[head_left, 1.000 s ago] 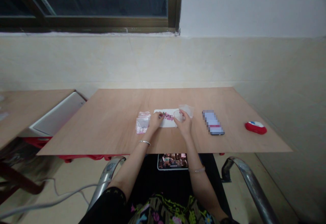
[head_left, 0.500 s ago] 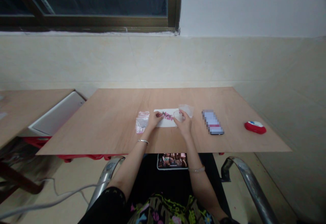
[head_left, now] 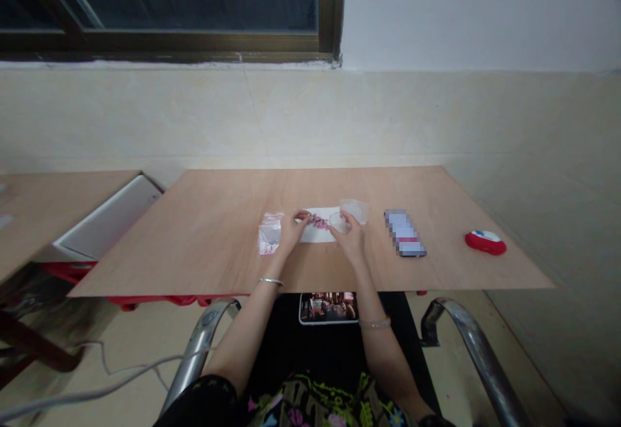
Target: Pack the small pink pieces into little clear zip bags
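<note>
A white sheet (head_left: 317, 237) lies on the table with a cluster of small pink and dark beads (head_left: 319, 221) on it. At the left end of the cluster, my left hand (head_left: 292, 229) is closed in a pinch at the beads; what exactly sits between its fingertips is too small to tell. My right hand (head_left: 352, 236) is curled at the other end, with thumb and forefinger on a thin cord loop (head_left: 336, 218) that curves beside the beads. Behind the right fingers lies a clear plastic bag (head_left: 358, 208). Left of my left hand is a zip bag (head_left: 270, 234) with pink bits.
On the wooden table (head_left: 218, 246), a phone (head_left: 406, 233) lies to the right, and a red and white case (head_left: 486, 242) farther right. A tablet-like screen (head_left: 328, 308) rests on my lap below the table edge. Metal chair arms (head_left: 196, 343) flank me.
My left hand has shifted slightly, its fingers now straighter over the left end of the beads and the sheet's corner. My right hand stays nearly in place.
</note>
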{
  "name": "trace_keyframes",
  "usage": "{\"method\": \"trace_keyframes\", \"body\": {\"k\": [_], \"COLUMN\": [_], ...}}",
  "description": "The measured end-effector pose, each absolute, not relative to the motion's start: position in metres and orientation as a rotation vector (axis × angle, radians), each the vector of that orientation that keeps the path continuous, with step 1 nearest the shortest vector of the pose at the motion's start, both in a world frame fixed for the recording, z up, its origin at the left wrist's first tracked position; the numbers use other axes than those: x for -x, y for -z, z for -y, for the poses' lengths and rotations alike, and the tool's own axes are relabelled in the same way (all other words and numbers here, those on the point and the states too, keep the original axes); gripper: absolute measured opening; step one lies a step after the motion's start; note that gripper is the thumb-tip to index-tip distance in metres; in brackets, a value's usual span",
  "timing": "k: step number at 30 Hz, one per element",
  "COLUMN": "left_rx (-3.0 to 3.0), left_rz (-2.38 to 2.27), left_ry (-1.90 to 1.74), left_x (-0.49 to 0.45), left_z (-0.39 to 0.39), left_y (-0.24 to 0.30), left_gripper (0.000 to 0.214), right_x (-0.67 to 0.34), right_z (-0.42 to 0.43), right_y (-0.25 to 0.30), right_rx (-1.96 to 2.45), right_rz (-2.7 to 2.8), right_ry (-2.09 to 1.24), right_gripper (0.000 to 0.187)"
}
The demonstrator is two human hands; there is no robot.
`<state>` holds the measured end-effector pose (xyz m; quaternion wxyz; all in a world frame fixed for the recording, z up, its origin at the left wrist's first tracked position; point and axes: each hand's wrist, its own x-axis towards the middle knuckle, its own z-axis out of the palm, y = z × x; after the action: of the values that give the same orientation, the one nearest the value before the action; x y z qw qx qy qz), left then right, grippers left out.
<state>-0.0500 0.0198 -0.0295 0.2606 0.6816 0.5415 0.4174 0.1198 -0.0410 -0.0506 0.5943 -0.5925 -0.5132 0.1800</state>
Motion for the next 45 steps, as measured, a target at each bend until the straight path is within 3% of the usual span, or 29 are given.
{"method": "trace_keyframes", "body": {"k": [4, 10, 16, 24, 35, 45], "left_rx": [-1.812, -1.955, -2.014, -2.086, -2.067, -1.914], "left_rz": [-1.299, -1.184, -1.335, -1.615, -1.487, -1.389], "left_ry": [-1.212, -1.088, -1.224, -0.779, -0.767, -1.096], "left_x": [0.028, 0.012, 0.027, 0.033, 0.031, 0.022], "left_z": [-0.01, -0.002, -0.011, -0.014, -0.031, -0.007], "left_y": [-0.006, -0.028, -0.003, 0.039, 0.069, 0.006], "left_gripper": [0.026, 0.023, 0.025, 0.013, 0.006, 0.022], "right_x": [-0.116, -0.107, -0.11, -0.117, -0.117, -0.116], "right_z": [0.042, 0.046, 0.048, 0.046, 0.045, 0.043], "right_y": [0.048, 0.036, 0.033, 0.036, 0.033, 0.042], "right_rx": [1.358, 1.271, 1.273, 1.295, 1.293, 1.299], "right_rz": [1.213, 1.169, 1.079, 1.019, 1.032, 1.072], "right_ry": [-0.474, -0.562, -0.573, -0.537, -0.539, -0.542], "right_gripper": [0.047, 0.047, 0.05, 0.051, 0.05, 0.05]}}
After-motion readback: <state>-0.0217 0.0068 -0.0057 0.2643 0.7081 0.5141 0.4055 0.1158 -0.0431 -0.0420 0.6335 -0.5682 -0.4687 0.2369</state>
